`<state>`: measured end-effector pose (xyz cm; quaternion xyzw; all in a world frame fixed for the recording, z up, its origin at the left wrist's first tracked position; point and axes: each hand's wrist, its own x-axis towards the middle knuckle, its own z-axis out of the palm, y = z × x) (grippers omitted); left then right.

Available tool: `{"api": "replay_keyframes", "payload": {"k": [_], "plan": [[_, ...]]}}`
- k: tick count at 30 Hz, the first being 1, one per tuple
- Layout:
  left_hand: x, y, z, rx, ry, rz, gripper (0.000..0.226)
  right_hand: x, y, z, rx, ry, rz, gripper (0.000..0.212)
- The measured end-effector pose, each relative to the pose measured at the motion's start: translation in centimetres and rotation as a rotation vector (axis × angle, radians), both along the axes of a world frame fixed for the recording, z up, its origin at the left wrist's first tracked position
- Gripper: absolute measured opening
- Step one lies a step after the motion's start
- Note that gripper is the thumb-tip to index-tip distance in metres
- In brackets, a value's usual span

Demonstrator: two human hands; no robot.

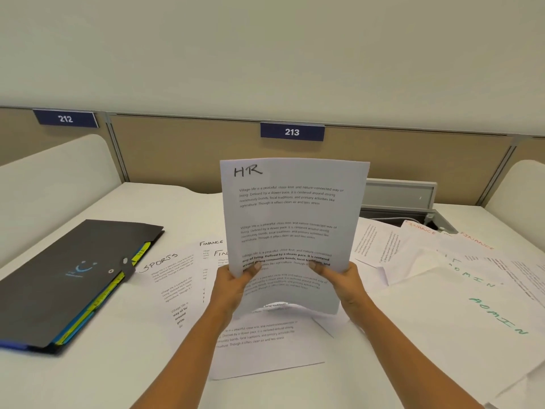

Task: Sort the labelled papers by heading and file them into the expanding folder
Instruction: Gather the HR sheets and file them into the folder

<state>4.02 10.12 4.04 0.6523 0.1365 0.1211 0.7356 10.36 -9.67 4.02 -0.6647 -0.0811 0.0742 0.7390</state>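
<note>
A white sheet headed HR (290,219) is held upright above the desk, its printed side facing me. My left hand (236,286) pinches its lower left edge and my right hand (343,281) pinches its lower right edge, thumbs on the front. The black expanding folder (67,278) lies closed at the left, with coloured tabs showing along its edge. A SPORTS sheet (169,278) and FINANCE sheets (211,246) lie flat between the folder and my hands. Another printed sheet (265,349) lies under my wrists.
A loose spread of papers headed ADMIN (483,308) and FINANCE (424,234) covers the right side of the white desk (103,379). A grey cable box (404,199) sits at the back against the beige partition, which carries a 213 sign (292,131).
</note>
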Motion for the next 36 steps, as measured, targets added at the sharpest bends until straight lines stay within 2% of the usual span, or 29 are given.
{"api": "replay_keyframes", "payload": {"k": [3, 7, 10, 16, 22, 26, 29, 32, 36], "plan": [[-0.1, 0.5, 0.4, 0.007, 0.006, 0.031, 0.010, 0.1, 0.5, 0.4, -0.013, 0.001, 0.031, 0.035], [-0.9, 1.5, 0.0, 0.031, 0.089, 0.081, 0.019, -0.2, 1.6, 0.0, -0.091, 0.032, 0.075, 0.029], [-1.8, 2.7, 0.0, 0.037, 0.093, 0.115, 0.015, -0.4, 2.8, 0.1, -0.107, 0.044, 0.097, 0.024], [-3.0, 7.2, 1.2, 0.096, 0.050, 0.149, 0.006, -0.4, 6.5, 0.2, -0.065, 0.052, 0.118, 0.030], [-4.1, 14.5, 1.1, 0.166, 0.085, 0.382, 0.016, -0.9, 11.4, -1.0, -0.046, 0.087, 0.126, 0.030], [-5.0, 19.6, 0.3, 0.397, 0.188, 0.554, 0.022, -0.9, 14.2, -1.6, -0.044, 0.138, 0.122, 0.028], [-5.5, 22.5, -0.4, 0.613, 0.266, 0.603, 0.026, -1.0, 16.0, -1.8, -0.004, 0.183, 0.118, 0.022], [-5.6, 24.6, -1.5, 0.822, 0.364, 0.564, 0.031, -1.0, 17.4, -1.9, 0.021, 0.215, 0.122, 0.019], [-5.3, 26.2, -3.1, 0.995, 0.577, 0.407, 0.043, -1.3, 18.6, -2.0, 0.027, 0.231, 0.145, 0.017]]}}
